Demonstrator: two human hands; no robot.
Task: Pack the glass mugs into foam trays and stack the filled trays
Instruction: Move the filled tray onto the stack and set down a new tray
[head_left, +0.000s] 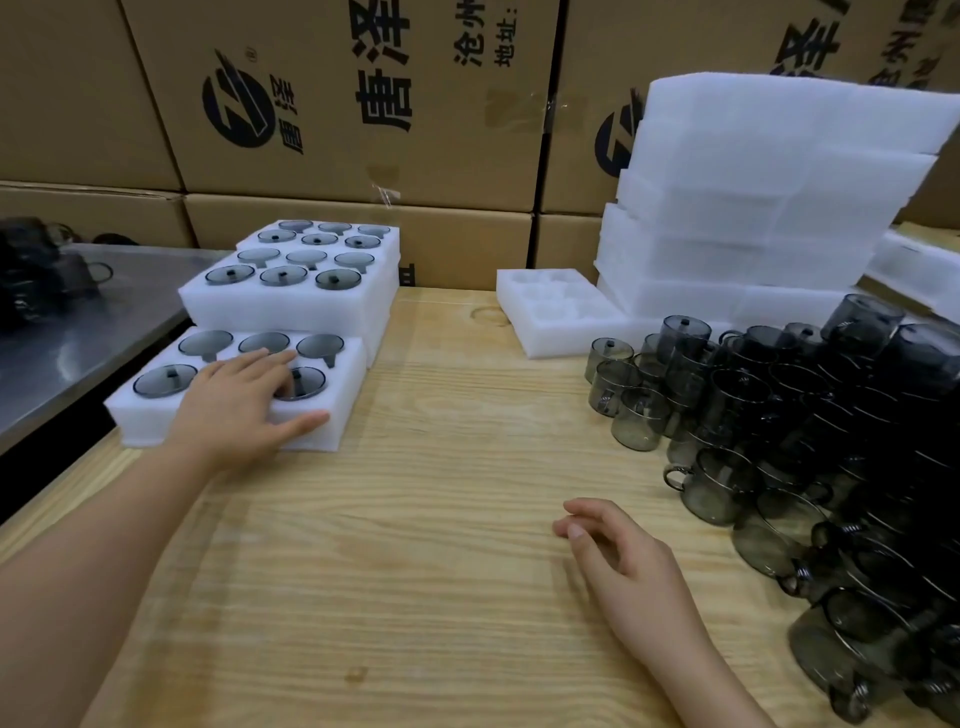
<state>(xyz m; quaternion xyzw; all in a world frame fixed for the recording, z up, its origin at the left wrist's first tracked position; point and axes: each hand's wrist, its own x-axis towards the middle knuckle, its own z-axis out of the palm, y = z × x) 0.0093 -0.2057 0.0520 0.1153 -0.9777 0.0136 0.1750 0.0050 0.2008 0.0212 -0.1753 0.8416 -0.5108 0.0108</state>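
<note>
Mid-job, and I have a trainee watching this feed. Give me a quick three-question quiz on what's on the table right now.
1. True or false: the left hand rests on a filled foam tray.
2. Multiple choice: the empty tray lies (A) under the left hand, (B) on the wooden table, left of the loose mugs, (C) on top of the mugs.
3. Fill in: the right hand holds ____.
Key: 1 true; 2 B; 3 nothing.
</note>
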